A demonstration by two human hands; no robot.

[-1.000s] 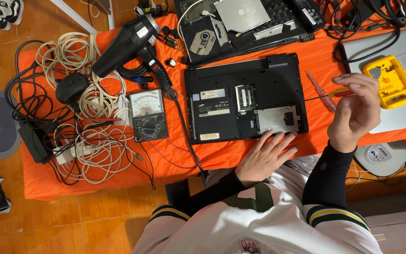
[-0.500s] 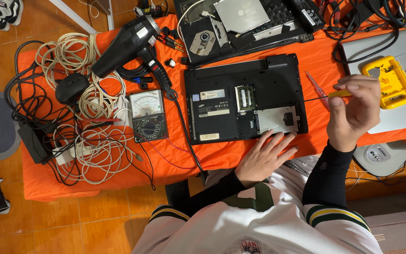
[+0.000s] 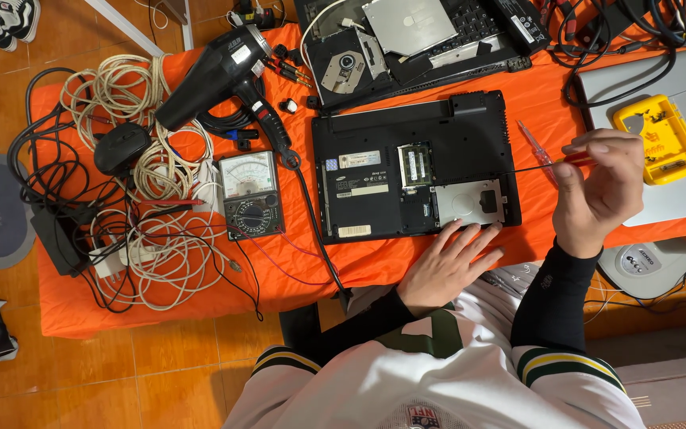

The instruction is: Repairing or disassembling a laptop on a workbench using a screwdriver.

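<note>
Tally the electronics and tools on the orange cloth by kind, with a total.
Laptops: 3 (black one, underside up; dismantled black one; silver one)
Screwdrivers: 2 (one in right hand, shaft; clear-handled one on cloth)
Analog multimeter: 1
Hair dryer: 1
Computer mouse: 1
Yellow parts tray: 1
Total: 9
Left hand rests on the upturned laptop's near edge.

Black laptop [image 3: 410,171] on my orange cloth [image 3: 200,294], black hair dryer [image 3: 216,75], cream cables [image 3: 113,99], yellow tray [image 3: 657,139], my sleeves [image 3: 549,302] black, green-striped cuffs.
</note>
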